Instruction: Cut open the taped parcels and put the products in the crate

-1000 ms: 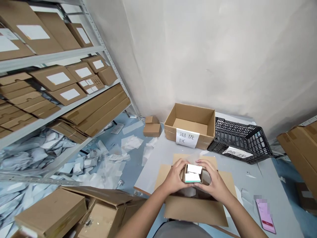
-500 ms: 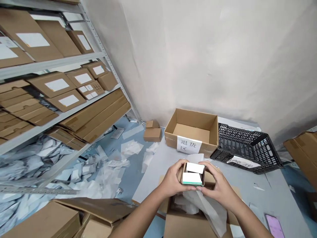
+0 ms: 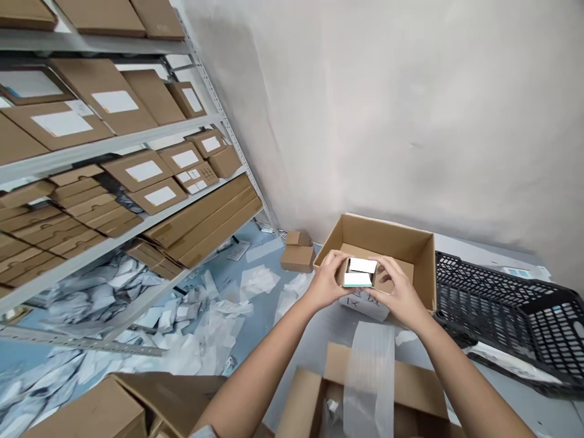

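Between my two hands is a small box [image 3: 360,272] with white end flaps and a green edge; what lies inside cannot be made out. My left hand [image 3: 329,280] grips its left side, and my right hand [image 3: 396,285] grips its right side. Both are raised in front of a larger cardboard box [image 3: 387,234] that stands by the wall with a handwritten paper label [image 3: 365,306], partly covered by my hands. Below my forearms an open carton [image 3: 303,395] holds wrapping, and a translucent sheet of packing film [image 3: 369,377] hangs over its edge.
A black plastic crate [image 3: 497,304] stands right of the labelled box. On the left rises a metal shelf [image 3: 137,143] packed with cardboard boxes. Crumpled plastic packaging [image 3: 196,328] litters the blue floor. Two small cartons [image 3: 297,250] sit near the wall, and a big open carton [image 3: 104,404] stands lower left.
My hands have carried the small box away from above the open carton, forward to the labelled box. The view has shifted left, and the packing film now drapes upright over the carton.
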Tool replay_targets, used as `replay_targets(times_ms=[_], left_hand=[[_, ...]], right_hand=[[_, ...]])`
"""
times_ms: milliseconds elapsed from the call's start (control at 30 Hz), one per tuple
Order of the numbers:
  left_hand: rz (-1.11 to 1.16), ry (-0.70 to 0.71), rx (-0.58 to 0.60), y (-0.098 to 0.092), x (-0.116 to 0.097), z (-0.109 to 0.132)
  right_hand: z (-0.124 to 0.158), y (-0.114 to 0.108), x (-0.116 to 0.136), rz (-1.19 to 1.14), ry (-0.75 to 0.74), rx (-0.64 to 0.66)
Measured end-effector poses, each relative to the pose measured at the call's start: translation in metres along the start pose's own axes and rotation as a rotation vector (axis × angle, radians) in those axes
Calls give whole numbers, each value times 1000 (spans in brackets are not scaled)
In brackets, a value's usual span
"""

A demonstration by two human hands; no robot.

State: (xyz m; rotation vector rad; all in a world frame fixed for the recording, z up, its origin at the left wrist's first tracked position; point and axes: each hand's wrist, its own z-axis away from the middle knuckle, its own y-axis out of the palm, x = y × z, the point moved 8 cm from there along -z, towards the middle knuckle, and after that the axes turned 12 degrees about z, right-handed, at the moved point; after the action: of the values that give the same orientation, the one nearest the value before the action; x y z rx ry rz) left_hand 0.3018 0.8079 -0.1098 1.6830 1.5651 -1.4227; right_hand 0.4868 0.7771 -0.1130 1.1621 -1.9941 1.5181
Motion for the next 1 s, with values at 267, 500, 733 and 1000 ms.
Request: replay_targets(times_ms=[267, 500, 733, 1000], left_hand=[[-155, 1, 118, -12, 117, -75], [-565, -140, 372, 8, 216, -85], [-817, -291, 572, 24, 247, -70], [-876, -339, 631, 26, 259, -74]], right_hand=[[-76, 71, -99, 22, 132, -22], [-99, 152, -185, 119, 277, 190], [-93, 199, -208, 331, 352, 337], [-89, 208, -216, 315, 414, 380]])
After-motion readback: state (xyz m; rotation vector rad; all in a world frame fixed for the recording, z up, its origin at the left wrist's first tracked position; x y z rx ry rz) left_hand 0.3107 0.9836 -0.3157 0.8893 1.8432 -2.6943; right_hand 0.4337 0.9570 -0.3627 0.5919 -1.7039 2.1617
